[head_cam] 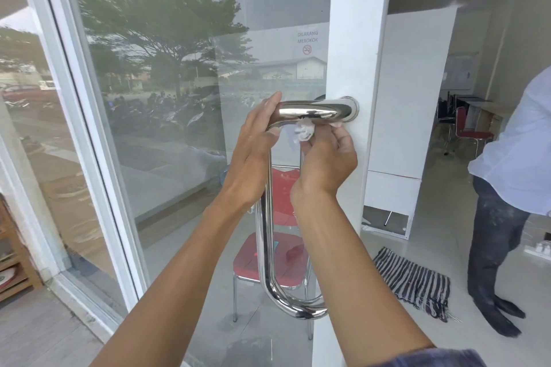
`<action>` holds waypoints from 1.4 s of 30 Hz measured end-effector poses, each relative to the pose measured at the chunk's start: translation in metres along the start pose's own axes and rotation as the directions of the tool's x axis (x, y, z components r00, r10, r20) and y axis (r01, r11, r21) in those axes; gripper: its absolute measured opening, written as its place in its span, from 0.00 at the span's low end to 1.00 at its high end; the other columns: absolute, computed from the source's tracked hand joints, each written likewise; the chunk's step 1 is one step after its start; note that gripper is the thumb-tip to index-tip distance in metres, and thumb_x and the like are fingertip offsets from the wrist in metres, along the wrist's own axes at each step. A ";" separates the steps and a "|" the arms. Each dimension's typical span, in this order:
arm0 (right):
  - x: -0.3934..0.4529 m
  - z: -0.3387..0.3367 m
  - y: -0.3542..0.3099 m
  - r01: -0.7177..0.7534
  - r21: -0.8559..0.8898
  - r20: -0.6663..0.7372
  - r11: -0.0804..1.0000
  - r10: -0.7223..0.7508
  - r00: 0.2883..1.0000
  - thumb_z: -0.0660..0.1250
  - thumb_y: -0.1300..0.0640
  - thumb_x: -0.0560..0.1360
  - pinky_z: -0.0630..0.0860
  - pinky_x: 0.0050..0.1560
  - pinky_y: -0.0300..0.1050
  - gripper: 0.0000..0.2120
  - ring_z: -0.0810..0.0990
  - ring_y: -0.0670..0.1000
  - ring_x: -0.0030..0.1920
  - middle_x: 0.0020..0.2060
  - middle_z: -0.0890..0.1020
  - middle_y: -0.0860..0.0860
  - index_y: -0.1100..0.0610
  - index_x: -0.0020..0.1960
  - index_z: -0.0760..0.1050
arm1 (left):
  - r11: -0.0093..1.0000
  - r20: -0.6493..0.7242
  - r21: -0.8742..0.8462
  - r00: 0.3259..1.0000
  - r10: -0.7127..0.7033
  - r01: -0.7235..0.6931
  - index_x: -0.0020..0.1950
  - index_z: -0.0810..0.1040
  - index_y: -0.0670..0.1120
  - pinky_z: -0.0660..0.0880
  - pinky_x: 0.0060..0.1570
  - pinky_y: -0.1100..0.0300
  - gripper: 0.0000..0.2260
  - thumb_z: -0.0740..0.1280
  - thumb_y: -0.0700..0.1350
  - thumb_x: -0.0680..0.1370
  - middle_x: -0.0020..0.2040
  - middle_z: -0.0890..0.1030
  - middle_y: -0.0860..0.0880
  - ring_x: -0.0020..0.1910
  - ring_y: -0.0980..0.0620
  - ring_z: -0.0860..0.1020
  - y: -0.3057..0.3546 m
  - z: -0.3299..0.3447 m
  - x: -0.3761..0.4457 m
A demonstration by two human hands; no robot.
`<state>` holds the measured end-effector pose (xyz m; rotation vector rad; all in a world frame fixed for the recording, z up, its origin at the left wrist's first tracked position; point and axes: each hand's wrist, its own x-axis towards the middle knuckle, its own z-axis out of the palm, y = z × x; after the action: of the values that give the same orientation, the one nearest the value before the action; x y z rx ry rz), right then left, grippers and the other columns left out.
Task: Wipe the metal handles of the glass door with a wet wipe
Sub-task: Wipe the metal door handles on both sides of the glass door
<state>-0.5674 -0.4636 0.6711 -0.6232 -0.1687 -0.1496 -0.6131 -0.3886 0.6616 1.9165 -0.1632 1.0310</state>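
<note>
Both hands at handle (pixel 310 112); wipe (pixel 304 132) seemingly beneath.

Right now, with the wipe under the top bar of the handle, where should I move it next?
Probably slide the crumpled white wet wipe leftward around the shiny chrome door handle's bend: your right hand presses it under the top bar, and the long vertical bar lies below.

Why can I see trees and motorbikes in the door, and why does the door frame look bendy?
Head view: the glass door mirrors the bright street behind the person, so trees and motorbikes show faintly over the room inside. Head view: the wide lens bows the straight frame near the left edge. Head view: the shiny metal handle glints with white glare above the wet wipe.
</note>
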 end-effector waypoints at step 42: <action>0.015 -0.015 0.005 0.887 -0.423 0.720 -0.186 -0.663 0.204 0.69 0.63 0.77 0.68 0.43 0.48 0.12 0.68 0.51 0.44 0.57 0.85 0.42 0.51 0.55 0.85 | 0.955 -0.054 -0.297 0.998 -0.042 0.024 0.73 0.70 0.44 0.67 0.72 0.50 0.24 0.49 0.56 0.85 0.68 0.78 0.44 0.69 0.49 0.75 -0.005 0.008 -0.008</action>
<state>-0.5505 -0.4700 0.6593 -1.4773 -0.8184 -1.6010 -0.6106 -0.3945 0.6511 1.6102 -0.2370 0.9810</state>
